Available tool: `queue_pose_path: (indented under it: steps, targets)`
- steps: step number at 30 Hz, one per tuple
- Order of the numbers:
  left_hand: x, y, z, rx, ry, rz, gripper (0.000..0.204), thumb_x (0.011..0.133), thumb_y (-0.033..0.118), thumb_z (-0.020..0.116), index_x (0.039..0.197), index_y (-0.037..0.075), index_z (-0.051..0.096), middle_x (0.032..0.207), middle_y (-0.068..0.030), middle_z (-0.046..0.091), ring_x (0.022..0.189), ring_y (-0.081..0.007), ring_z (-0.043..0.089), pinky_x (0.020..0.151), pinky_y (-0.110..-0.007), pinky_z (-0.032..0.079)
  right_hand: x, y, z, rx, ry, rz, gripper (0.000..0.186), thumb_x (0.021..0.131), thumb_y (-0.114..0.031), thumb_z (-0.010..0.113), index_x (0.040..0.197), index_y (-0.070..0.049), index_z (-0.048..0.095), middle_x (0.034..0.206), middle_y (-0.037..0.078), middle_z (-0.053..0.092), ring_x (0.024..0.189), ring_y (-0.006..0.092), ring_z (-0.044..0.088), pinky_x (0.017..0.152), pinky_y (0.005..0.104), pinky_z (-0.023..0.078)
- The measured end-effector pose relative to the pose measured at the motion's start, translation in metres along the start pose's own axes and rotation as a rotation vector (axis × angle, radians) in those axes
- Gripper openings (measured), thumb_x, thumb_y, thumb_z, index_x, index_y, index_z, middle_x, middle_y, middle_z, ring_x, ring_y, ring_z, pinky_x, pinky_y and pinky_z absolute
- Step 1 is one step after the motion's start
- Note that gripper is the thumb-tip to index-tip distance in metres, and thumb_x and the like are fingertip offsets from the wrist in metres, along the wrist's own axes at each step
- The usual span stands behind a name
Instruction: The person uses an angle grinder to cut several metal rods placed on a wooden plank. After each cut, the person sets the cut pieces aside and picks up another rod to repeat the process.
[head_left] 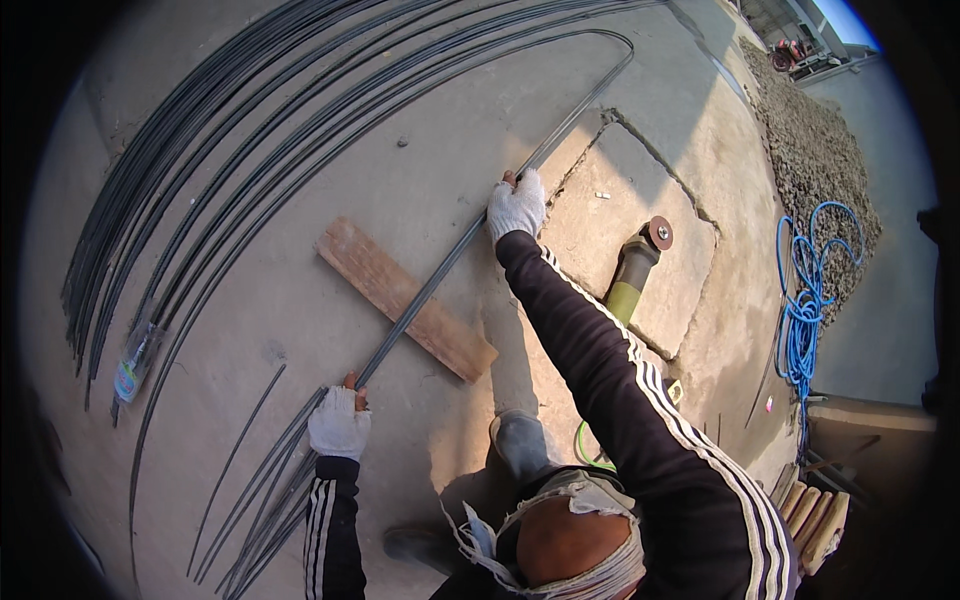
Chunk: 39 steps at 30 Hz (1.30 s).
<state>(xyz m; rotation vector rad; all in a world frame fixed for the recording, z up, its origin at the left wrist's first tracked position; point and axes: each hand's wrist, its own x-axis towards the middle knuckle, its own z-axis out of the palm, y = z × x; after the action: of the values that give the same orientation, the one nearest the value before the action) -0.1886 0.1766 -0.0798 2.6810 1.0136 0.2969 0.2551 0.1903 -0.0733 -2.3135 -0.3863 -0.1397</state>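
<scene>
Both hands wear white knit gloves with bare fingertips. My left hand is closed round a bundle of thin dark steel rebars, close to where their loose ends fan out at the lower left. Farther up the same bundle, my right hand is closed on it too, its arm stretched forward. Between the hands, the bundle passes over a brown wooden plank. Beyond my right hand the rods run to a bend at the far end and curve back left. An angle grinder with a reddish disc lies right of my right arm.
Many long curved rebars lie at the left, with a clear plastic bottle over some ends. A cracked concrete slab lies under the grinder. At the right are a coiled blue hose, a gravel heap and stacked wood-like pieces.
</scene>
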Motion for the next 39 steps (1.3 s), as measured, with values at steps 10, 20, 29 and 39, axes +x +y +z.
queue_pose_path:
  steps: [10, 20, 29, 39]
  targets:
    - [0.0, 0.0, 0.0, -0.048, 0.03, 0.003, 0.034, 0.105, 0.032, 0.058, 0.125, 0.009, 0.072, 0.082, -0.0076, 0.066, 0.066, -0.0279, 0.065, 0.056, -0.043, 0.052, 0.001, 0.002, 0.013, 0.182, 0.027, 0.223, 0.029, 0.099, -0.022, 0.061, 0.113, 0.003, 0.055, 0.107, 0.03, 0.064, 0.102, 0.0486, 0.063, 0.088, 0.0526, 0.049]
    - [0.002, 0.003, -0.004, -0.038, 0.01, 0.007, 0.032, 0.105, 0.03, 0.059, 0.123, 0.007, 0.073, 0.081, -0.0084, 0.067, 0.067, -0.028, 0.066, 0.056, -0.042, 0.053, -0.002, 0.004, 0.015, 0.072, -0.033, 0.14, 0.024, 0.103, -0.021, 0.058, 0.103, 0.003, 0.055, 0.095, 0.03, 0.062, 0.093, 0.0489, 0.063, 0.079, 0.0529, 0.049]
    - [-0.001, 0.0, 0.0, -0.002, 0.011, 0.015, 0.033, 0.104, 0.029, 0.061, 0.125, 0.007, 0.072, 0.081, -0.0096, 0.067, 0.067, -0.0288, 0.067, 0.056, -0.043, 0.054, 0.003, -0.001, 0.009, 0.092, -0.235, 0.152, 0.024, 0.105, -0.022, 0.055, 0.109, 0.001, 0.052, 0.09, 0.027, 0.068, 0.09, 0.0458, 0.069, 0.079, 0.0509, 0.053]
    - [-0.003, 0.0, -0.001, -0.017, 0.006, -0.01, 0.033, 0.102, 0.032, 0.064, 0.127, 0.011, 0.07, 0.081, -0.0073, 0.067, 0.068, -0.0269, 0.068, 0.057, -0.041, 0.054, 0.067, 0.082, 0.053, -0.309, -0.528, -0.276, 0.029, 0.095, -0.024, 0.056, 0.096, 0.001, 0.072, 0.089, 0.026, 0.074, 0.092, 0.0431, 0.073, 0.075, 0.0476, 0.057]
